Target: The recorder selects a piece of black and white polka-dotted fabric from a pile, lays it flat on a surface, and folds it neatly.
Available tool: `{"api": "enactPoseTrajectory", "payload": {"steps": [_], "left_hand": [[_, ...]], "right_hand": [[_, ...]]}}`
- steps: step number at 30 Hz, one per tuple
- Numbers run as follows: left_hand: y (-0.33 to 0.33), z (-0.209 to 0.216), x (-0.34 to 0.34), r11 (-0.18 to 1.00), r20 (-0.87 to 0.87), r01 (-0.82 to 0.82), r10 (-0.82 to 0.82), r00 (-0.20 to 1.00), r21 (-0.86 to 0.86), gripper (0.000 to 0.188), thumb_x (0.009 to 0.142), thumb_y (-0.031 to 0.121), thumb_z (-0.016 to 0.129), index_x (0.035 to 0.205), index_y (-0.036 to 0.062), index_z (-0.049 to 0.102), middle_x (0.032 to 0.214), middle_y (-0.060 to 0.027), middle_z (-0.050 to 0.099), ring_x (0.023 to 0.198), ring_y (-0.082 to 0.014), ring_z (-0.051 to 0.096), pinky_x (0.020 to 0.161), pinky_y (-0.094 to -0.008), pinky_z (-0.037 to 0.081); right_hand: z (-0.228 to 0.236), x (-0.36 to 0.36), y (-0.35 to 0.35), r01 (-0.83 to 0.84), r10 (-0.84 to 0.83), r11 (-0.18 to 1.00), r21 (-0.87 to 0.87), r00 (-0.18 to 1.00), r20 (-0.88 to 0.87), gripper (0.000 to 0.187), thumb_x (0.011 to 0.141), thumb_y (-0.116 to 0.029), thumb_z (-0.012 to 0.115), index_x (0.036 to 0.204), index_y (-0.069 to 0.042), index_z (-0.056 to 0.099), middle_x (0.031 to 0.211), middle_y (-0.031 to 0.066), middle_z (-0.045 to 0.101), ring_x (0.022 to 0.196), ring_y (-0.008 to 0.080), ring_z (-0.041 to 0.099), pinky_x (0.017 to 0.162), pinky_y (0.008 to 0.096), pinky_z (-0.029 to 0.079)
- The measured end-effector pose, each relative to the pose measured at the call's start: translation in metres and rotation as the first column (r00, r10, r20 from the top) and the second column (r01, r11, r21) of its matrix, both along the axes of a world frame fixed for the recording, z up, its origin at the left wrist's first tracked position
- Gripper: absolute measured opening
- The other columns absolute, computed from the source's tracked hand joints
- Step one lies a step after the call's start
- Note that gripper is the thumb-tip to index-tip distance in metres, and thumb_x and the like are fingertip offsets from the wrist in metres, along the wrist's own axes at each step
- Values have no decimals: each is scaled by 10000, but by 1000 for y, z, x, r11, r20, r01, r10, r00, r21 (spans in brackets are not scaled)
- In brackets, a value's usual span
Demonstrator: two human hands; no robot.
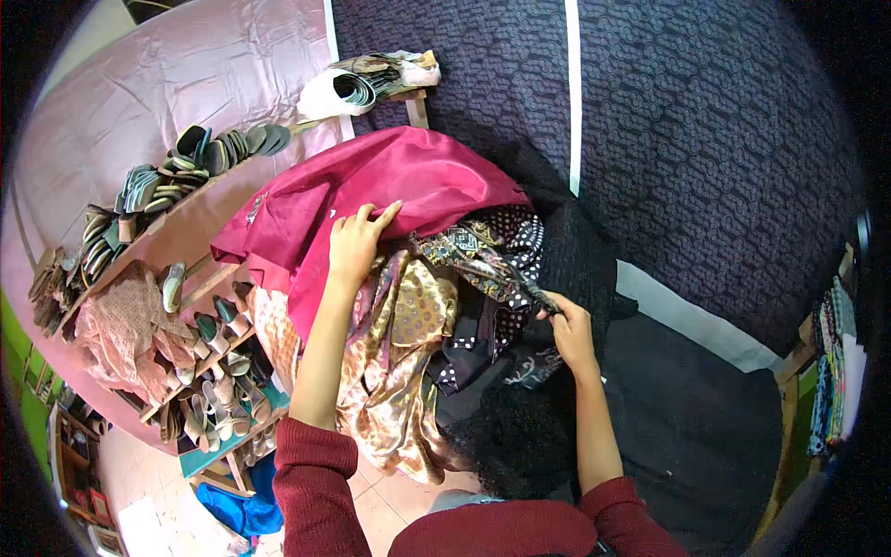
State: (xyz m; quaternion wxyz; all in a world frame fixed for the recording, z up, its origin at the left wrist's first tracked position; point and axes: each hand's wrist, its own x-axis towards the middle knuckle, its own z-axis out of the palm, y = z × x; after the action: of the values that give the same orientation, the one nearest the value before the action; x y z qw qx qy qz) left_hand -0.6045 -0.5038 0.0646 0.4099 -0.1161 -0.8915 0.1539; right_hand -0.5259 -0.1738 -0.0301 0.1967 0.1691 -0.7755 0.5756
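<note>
A heap of mixed fabrics lies in front of me. My left hand [355, 247] rests on a bright pink satin cloth [436, 176], its fingers stretched out and apart. At the heap's right side, my right hand [570, 332] pinches the bunched end of a patterned cloth [483, 255] in black, white and yellow. Under and beside it shows a black cloth with white dots [509, 325]. A shiny gold printed cloth [390, 399] hangs toward me from the heap's near side. Dark lacy black fabric [520, 436] lies below my right hand.
To the left, wooden racks hold several shoes [218, 413] and stacked soles [148, 190], with a pale pink lacy cloth [130, 320] draped there. Rolled sheets [357, 88] sit at the back. Dark patterned fabric [705, 167] covers the right; folded cloths [835, 362] stand at the far right.
</note>
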Motion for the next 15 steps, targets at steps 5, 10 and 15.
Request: {"api": "enactPoseTrajectory", "payload": {"steps": [5, 10, 15], "left_hand": [[-3, 14, -8, 982, 120, -118, 101, 988, 145, 599, 779, 68, 475, 1301, 341, 367, 1038, -83, 543, 804, -233, 594, 792, -366, 441], [5, 7, -29, 970, -95, -174, 193, 977, 171, 529, 802, 60, 461, 1278, 286, 420, 1020, -82, 537, 953, -235, 518, 937, -521, 301], [55, -25, -21, 917, -110, -109, 163, 981, 384, 867, 687, 501, 592, 1352, 47, 273, 1360, -156, 307, 1278, -350, 236, 954, -683, 47]], "right_hand": [[23, 5, -24, -27, 185, 636, 771, 975, -119, 384, 820, -297, 540, 1078, -18, 589, 1277, 219, 421, 1084, 342, 480, 934, 356, 368], [46, -55, -93, 13, 79, 929, 370, 969, -232, 530, 823, -375, 533, 1183, 11, 484, 1304, 254, 371, 1177, 380, 398, 969, 388, 341], [32, -149, -144, 133, -142, 900, 415, 990, -10, 745, 774, -345, 570, 1368, -94, 197, 1267, 298, 353, 1093, 449, 433, 880, 472, 402]]}}
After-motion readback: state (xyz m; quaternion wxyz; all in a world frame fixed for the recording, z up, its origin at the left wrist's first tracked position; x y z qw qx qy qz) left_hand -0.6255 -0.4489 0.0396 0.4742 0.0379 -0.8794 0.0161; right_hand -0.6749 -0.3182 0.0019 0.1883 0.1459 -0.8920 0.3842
